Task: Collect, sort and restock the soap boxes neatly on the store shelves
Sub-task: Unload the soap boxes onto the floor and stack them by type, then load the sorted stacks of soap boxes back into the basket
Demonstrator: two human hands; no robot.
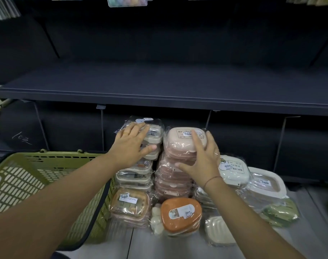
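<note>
My left hand (133, 146): fingers straight, flat on the cream soap box stack (135, 177). Right hand (202, 161): fingers spread, pressing the pink soap box stack (170, 185). Green basket (19, 184) left of my left fingers.

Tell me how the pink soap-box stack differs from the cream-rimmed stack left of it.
The stack of pink plastic soap boxes has opaque, rounded lids; the stack of cream-rimmed boxes has see-through tops. The right hand spreads over the pink stack's front; the left hand rests atop the cream-rimmed one. Both are film-wrapped, side by side.
</note>
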